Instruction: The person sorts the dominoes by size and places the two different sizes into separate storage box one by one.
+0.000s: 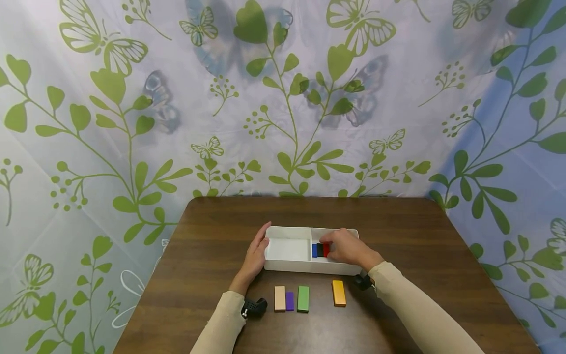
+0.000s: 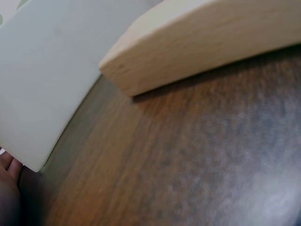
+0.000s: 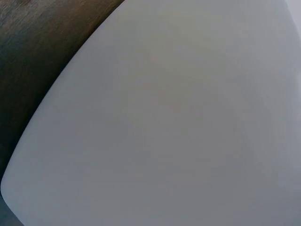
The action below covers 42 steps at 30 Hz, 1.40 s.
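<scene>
A white two-compartment box (image 1: 289,266) sits on the table. My left hand (image 1: 254,256) lies against the box's left end, its fingers fairly straight. Inside the right compartment, my right hand (image 1: 349,247) pinches a red block (image 1: 326,250) and hides part of it. Left of the red one stand a black block (image 1: 320,250) and a blue block (image 1: 315,250), side by side near the divider. The right wrist view is filled by the box's white wall (image 3: 169,122).
In front of the box lie a beige block (image 1: 280,299), a smaller purple block (image 1: 289,301), a green block (image 1: 302,299) and, further right, a yellow-orange block (image 1: 339,293). A patterned cloth (image 1: 283,123) hangs behind the brown table (image 1: 221,216).
</scene>
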Each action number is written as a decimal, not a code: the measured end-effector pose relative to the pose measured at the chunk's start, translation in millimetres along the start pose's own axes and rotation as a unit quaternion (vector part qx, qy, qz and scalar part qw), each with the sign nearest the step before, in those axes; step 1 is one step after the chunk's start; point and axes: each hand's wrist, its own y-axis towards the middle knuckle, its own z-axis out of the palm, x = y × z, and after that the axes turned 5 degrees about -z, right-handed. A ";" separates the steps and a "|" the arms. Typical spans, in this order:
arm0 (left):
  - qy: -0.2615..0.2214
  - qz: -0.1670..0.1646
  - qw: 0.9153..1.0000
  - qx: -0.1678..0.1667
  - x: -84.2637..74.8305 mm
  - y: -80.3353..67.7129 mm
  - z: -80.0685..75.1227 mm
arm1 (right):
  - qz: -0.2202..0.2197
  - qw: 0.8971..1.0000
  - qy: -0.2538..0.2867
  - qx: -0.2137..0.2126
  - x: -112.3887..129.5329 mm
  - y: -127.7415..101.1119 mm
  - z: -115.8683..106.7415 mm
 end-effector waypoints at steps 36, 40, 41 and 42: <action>-0.004 0.005 1.000 -0.001 -2.2 0.8 -0.2 | 0.033 0.995 0.072 -0.054 24.4 -31.3 -22.8; -0.006 0.005 1.000 0.000 -0.8 0.8 0.0 | 0.032 0.994 0.085 -0.066 34.3 -37.7 -27.3; -0.007 0.006 1.000 0.001 -0.6 0.8 0.1 | 0.032 0.993 0.089 -0.067 36.8 -39.1 -28.3; -0.007 0.005 1.000 0.001 0.0 0.9 0.1 | 0.029 0.993 0.091 -0.068 39.4 -40.8 -29.2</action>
